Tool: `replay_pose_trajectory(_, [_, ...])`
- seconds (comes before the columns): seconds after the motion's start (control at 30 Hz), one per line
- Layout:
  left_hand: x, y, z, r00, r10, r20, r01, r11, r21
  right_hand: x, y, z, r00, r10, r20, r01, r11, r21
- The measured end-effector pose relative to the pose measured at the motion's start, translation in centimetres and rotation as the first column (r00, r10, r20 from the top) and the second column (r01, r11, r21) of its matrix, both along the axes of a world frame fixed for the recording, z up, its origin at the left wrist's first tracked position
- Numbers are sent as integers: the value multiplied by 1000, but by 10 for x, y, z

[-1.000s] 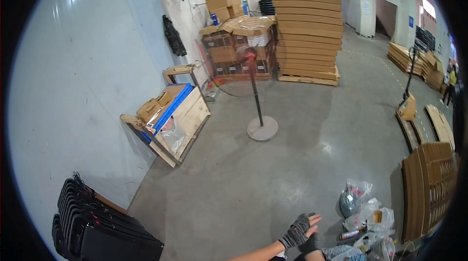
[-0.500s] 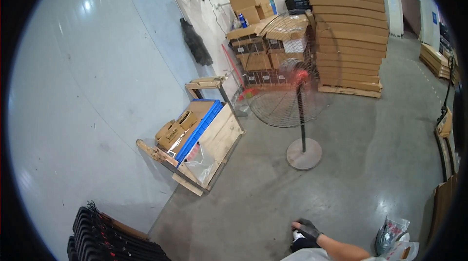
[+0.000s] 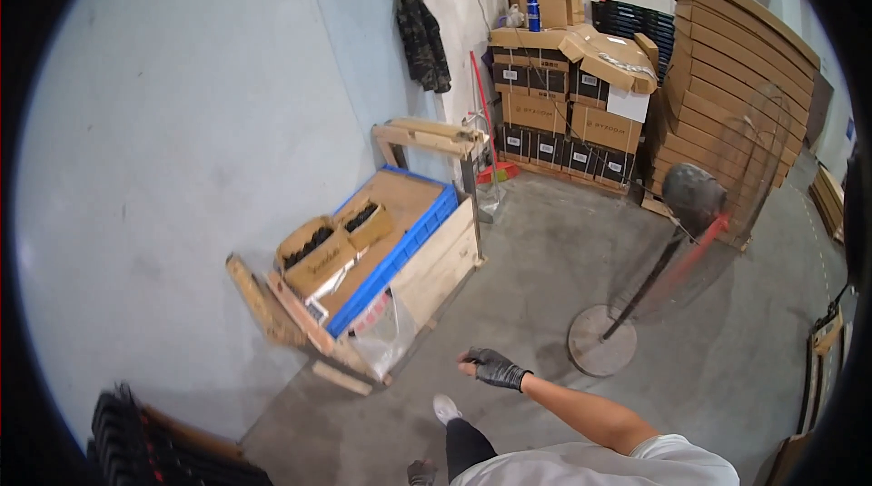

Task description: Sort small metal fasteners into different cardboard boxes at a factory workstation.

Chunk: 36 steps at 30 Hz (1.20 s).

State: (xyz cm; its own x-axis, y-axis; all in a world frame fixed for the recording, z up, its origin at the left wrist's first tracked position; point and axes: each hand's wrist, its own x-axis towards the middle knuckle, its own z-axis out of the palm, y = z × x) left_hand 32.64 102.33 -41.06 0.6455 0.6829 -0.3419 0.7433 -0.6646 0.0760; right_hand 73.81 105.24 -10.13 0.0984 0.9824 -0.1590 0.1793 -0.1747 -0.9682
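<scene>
My right hand (image 3: pixel 495 369), in a dark glove with bare fingertips, hangs in front of me above the grey floor. Its fingers are loosely bent and slightly apart, with nothing seen in them. Closest to it is a wooden cart (image 3: pixel 431 272) with a blue crate (image 3: pixel 392 261) set into its top. Two cardboard boxes (image 3: pixel 318 256) holding small black parts lie on the cardboard over that crate. A clear plastic bag (image 3: pixel 386 341) hangs on the cart's side. Only part of my gloved left hand (image 3: pixel 421 472) shows at the lower edge; its fingers cannot be made out.
A standing fan (image 3: pixel 695 200) with blurred blades is on the right, its round base (image 3: pixel 602 341) on the floor. Behind are stacked cartons (image 3: pixel 536 109), a tall pile of flat cardboard (image 3: pixel 740 77) and a red broom (image 3: pixel 481 104). Black stacked items (image 3: pixel 127 445) stand at lower left.
My view has swung, and the cart is nearer. The fan now appears farther right and seen from the side. My right hand shows farther left and higher; part of my left hand has come into view.
</scene>
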Motion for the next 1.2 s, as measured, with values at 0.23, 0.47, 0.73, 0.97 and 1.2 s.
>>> replay_pose_trajectory(0.23, [259,347,146,920,267,288,-150,917,-369,191,116,-86,812,-583,-35,558,792,-248])
replay_pose_trajectory(0.47, [467,554,201,644,438,627,-68,850,-523,347,157,-145,682,-731,-24,635,609,-474])
replay_pose_trajectory(0.73, [721,676,263,92,862,499,-343,498,-797,590,287,-149,746,-665,-32,586,678,-444])
replay_pose_trajectory(0.97, [829,772,226,-99,750,654,-598,481,-641,777,489,24,888,-447,110,453,891,-30])
replay_pose_trajectory(1.2, [895,757,256,-210,737,642,-546,456,-702,1011,675,152,628,-622,468,509,783,359])
